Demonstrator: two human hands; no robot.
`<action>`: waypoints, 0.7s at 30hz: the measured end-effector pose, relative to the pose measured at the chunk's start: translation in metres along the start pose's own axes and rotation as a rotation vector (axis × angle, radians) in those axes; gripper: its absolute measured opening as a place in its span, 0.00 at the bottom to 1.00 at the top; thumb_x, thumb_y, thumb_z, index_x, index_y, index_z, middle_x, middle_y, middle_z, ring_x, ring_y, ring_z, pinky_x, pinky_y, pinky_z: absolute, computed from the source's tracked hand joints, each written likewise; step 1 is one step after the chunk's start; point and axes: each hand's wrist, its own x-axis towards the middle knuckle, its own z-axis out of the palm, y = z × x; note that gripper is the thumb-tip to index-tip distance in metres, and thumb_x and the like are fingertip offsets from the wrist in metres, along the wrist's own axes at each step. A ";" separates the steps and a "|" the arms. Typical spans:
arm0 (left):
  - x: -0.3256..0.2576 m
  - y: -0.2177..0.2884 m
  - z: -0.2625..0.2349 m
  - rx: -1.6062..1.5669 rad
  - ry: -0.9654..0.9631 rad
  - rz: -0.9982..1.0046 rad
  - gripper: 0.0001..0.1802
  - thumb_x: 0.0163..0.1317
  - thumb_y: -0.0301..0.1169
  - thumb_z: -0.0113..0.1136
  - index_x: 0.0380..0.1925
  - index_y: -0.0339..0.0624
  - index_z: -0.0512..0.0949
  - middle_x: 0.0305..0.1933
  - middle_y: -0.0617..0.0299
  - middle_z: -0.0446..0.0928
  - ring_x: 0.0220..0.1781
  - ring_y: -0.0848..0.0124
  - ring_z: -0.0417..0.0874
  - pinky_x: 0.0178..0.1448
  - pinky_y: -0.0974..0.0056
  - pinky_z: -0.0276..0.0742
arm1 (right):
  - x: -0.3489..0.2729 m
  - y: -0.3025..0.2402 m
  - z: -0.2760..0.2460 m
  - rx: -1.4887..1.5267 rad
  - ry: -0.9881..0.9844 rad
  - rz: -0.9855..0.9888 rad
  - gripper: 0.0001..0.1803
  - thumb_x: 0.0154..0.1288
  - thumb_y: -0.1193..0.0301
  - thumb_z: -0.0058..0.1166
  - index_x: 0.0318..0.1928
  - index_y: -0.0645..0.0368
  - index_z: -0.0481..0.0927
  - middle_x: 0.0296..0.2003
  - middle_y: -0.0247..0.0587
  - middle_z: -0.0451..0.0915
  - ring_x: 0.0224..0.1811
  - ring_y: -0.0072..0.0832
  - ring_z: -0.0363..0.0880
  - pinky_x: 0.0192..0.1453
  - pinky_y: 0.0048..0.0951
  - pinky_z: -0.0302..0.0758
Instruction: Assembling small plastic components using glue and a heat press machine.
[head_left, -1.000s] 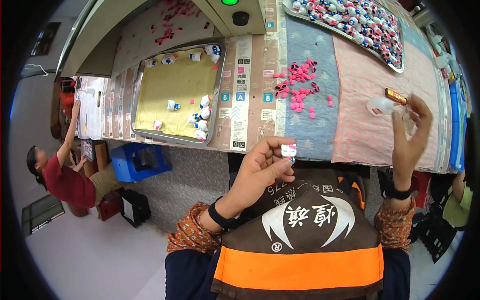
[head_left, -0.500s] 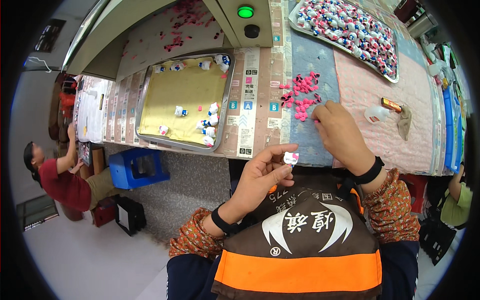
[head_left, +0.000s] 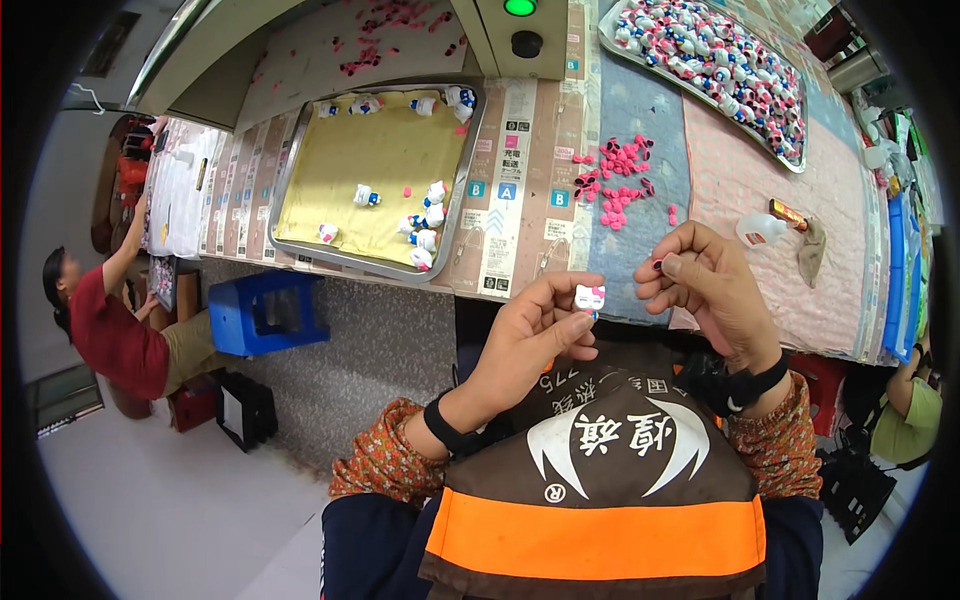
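My left hand (head_left: 528,342) pinches a small white cat figurine (head_left: 589,297) with a pink bow and a bit of blue below its head, in front of the table edge. To its right, my right hand (head_left: 712,292) holds a tiny pink piece (head_left: 658,265) with a dark hollow between thumb and forefinger. The two hands are apart. Beyond them, a loose pile of similar pink pieces (head_left: 622,157) lies on the blue cloth (head_left: 655,110), and a single pink piece (head_left: 673,214) sits off to the pile's right.
A metal tray (head_left: 282,205) lined with yellow cloth bears several figurines at left. Another tray (head_left: 690,75), heaped with figurines, stands at the far right. A white bottle (head_left: 762,229) lies on the pink cloth. A machine with a green light (head_left: 520,7) stands behind; a co-worker (head_left: 120,330) is at left.
My right hand has drawn back from beside the pink pile toward me, a pink piece now showing in its fingertips. The left hand keeps its hold on the figurine. The view has shifted slightly.
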 end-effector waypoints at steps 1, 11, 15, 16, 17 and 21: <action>0.000 0.000 0.000 0.002 0.004 -0.004 0.20 0.72 0.25 0.56 0.63 0.39 0.71 0.43 0.68 0.72 0.42 0.83 0.78 0.48 0.73 0.84 | -0.001 0.004 -0.001 -0.035 -0.013 -0.021 0.08 0.73 0.74 0.52 0.47 0.66 0.79 0.40 0.45 0.84 0.38 0.25 0.84 0.41 0.24 0.82; 0.003 -0.006 0.008 0.027 0.005 0.012 0.23 0.71 0.24 0.57 0.65 0.40 0.69 0.45 0.67 0.70 0.44 0.82 0.78 0.50 0.72 0.84 | -0.031 0.013 0.023 -0.523 0.074 -0.381 0.12 0.68 0.80 0.50 0.50 0.64 0.79 0.35 0.37 0.80 0.36 0.19 0.77 0.44 0.24 0.73; 0.005 -0.005 0.012 0.051 0.012 0.008 0.23 0.70 0.23 0.58 0.64 0.39 0.69 0.45 0.66 0.70 0.44 0.82 0.77 0.50 0.73 0.84 | -0.036 0.016 0.017 -0.424 -0.010 -0.352 0.07 0.67 0.80 0.55 0.45 0.65 0.78 0.36 0.35 0.80 0.36 0.16 0.78 0.42 0.22 0.74; 0.005 -0.005 0.012 0.056 0.009 0.002 0.23 0.70 0.23 0.58 0.64 0.39 0.69 0.45 0.66 0.70 0.44 0.82 0.77 0.50 0.73 0.84 | -0.036 0.018 0.016 -0.418 -0.005 -0.352 0.07 0.67 0.80 0.55 0.45 0.65 0.78 0.36 0.35 0.80 0.36 0.16 0.78 0.42 0.22 0.74; 0.005 -0.006 0.013 0.079 0.007 0.020 0.23 0.70 0.23 0.58 0.64 0.39 0.70 0.45 0.66 0.70 0.44 0.82 0.77 0.50 0.73 0.84 | -0.037 0.020 0.016 -0.372 -0.027 -0.314 0.07 0.67 0.80 0.55 0.45 0.65 0.78 0.36 0.35 0.80 0.37 0.16 0.78 0.42 0.21 0.74; 0.005 -0.009 0.015 0.187 0.005 0.085 0.22 0.69 0.22 0.59 0.63 0.38 0.71 0.44 0.65 0.72 0.44 0.82 0.77 0.48 0.75 0.82 | -0.038 0.023 0.020 -0.279 -0.070 -0.226 0.06 0.67 0.81 0.56 0.44 0.65 0.77 0.37 0.35 0.80 0.39 0.16 0.81 0.43 0.20 0.77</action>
